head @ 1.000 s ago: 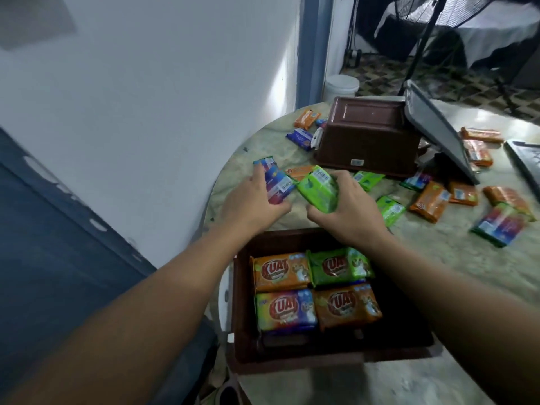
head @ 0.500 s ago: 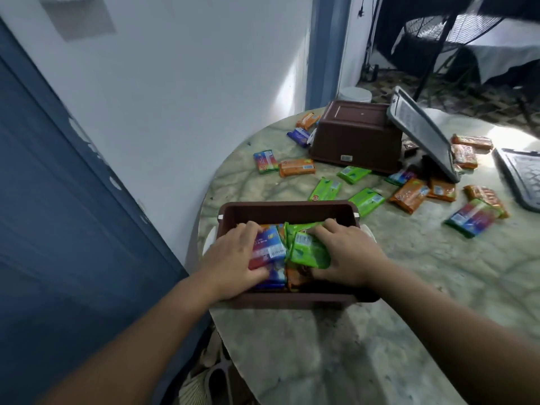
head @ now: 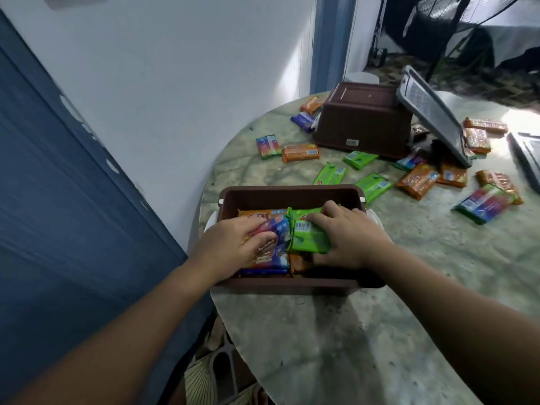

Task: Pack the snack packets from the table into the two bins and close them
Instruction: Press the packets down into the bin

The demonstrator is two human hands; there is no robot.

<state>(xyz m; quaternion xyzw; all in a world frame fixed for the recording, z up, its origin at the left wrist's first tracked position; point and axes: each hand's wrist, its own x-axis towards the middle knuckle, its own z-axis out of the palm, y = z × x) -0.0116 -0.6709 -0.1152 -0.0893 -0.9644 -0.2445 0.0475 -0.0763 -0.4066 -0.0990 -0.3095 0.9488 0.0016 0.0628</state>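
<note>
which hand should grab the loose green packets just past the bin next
Right, probably. The right hand lies on the bin's right side, and the green packets lie beyond that corner. The left hand sits farther away.

A white wall [head: 175, 68] is seen beside a blue door [head: 58, 200]. A white bucket [head: 362, 77] is set past the marble table [head: 380, 331]; a woven bag [head: 204, 381] lies underneath.
</note>
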